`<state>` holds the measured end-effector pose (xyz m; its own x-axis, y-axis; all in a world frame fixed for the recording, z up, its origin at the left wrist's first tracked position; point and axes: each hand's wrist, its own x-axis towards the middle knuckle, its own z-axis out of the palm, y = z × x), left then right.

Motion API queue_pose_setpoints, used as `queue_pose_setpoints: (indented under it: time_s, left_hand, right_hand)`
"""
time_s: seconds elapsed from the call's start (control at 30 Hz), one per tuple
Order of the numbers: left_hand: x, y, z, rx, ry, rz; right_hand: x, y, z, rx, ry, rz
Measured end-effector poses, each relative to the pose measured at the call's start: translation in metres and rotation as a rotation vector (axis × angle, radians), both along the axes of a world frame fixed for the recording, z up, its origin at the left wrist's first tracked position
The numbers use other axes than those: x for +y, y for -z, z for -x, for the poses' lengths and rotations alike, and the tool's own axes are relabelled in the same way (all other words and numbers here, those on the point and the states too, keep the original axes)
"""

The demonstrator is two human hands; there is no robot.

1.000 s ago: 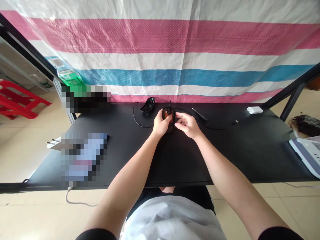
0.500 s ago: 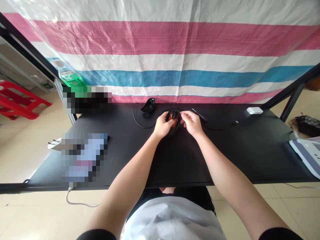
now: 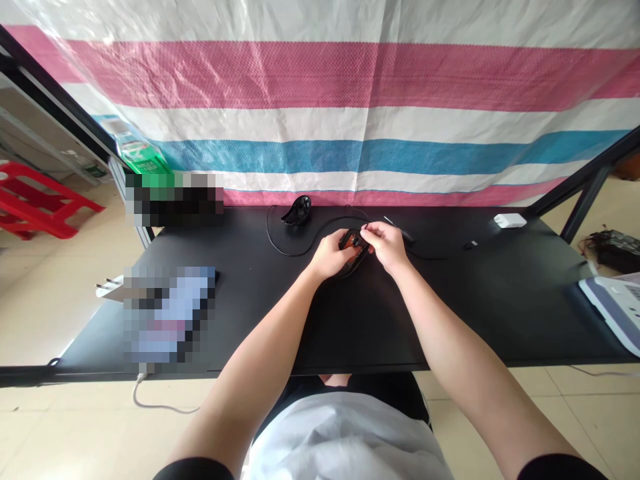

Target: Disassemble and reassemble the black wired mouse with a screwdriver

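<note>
An opened computer mouse rests on the black table, its orange circuit board exposed. My left hand grips its left side, the thumb lying over the board. At the mouse's front right, the thumb and fingers of my right hand pinch together on the thin black mouse cable, though the fingertips partly hide it. The mouse's loose top shell lies further back to the left. Just behind my right hand is a screwdriver, partly covered by it.
On the right are a small USB plug, a white charger and a power strip. A blurred phone lies front left, with a green-labelled bottle behind. A striped sheet hangs along the table's back edge.
The mouse has turned clockwise and shifted slightly right and nearer with my left hand. My right fingers have closed on the cable at its front. The cable loop behind has shifted.
</note>
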<state>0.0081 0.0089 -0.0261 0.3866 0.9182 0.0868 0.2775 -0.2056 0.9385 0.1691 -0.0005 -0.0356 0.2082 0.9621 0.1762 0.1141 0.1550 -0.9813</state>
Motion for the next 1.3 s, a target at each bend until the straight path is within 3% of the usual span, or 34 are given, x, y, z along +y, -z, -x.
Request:
queue_pose_setpoints:
  time_s: [0.23, 0.77, 1.0, 1.3]
  left_hand:
    - [-0.0009, -0.0007, 0.0000, 0.006, 0.018, -0.007]
    - [0.0012, -0.0012, -0.0001, 0.052, 0.017, -0.007]
    - [0.0070, 0.0038, -0.0004, -0.114, 0.032, 0.103]
    - [0.0028, -0.0010, -0.0019, -0.337, 0.066, 0.323]
  right_hand:
    - [-0.0001, 0.0012, -0.0027, -0.029, -0.048, 0.028]
    - [-0.0060, -0.0006, -0.0040, -0.308, 0.016, -0.162]
    - [-0.0076, -0.0008, 0.0007, -0.299, 0.084, -0.181]
    - [-0.0070, -0.0002, 0.0026, -0.248, 0.110, -0.183]
